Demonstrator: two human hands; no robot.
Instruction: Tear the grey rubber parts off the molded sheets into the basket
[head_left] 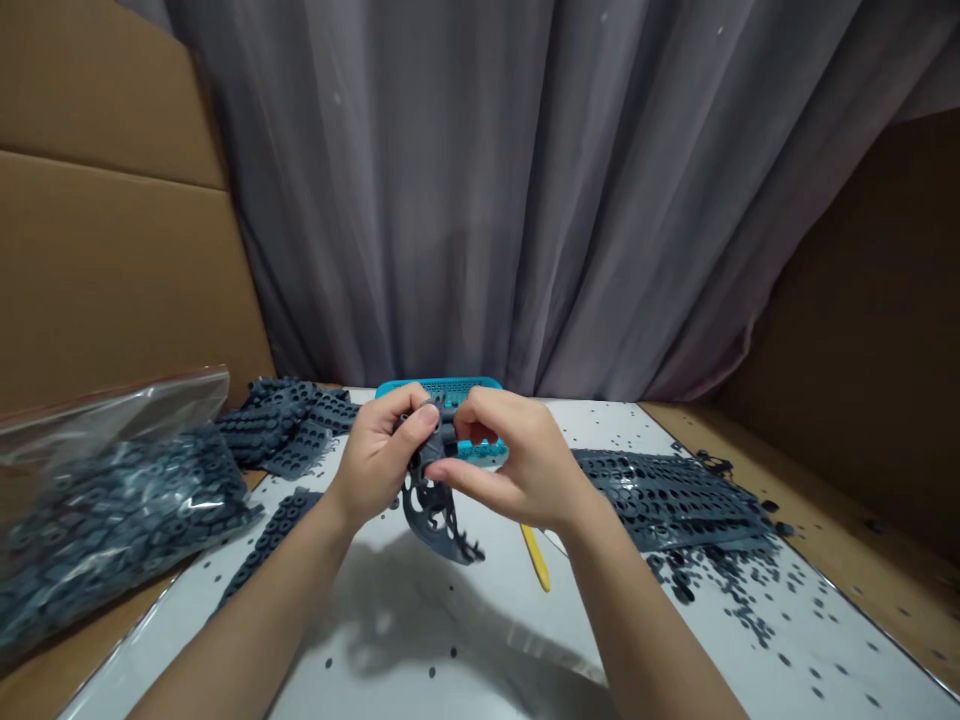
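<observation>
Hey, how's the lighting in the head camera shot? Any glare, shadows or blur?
In the head view, the left hand and right hand cast a broad soft shadow on the white surface; the plastic bag shows bright glare; the wide lens fans out the curtain folds; no strong blur shows.

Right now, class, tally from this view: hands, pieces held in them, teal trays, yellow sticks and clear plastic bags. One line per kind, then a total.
Hands: 2 (left hand, right hand)
Dark grey plastic piece: 1
Teal perforated tray: 1
Yellow stick: 1
Clear plastic bag: 1
Total: 6
</observation>
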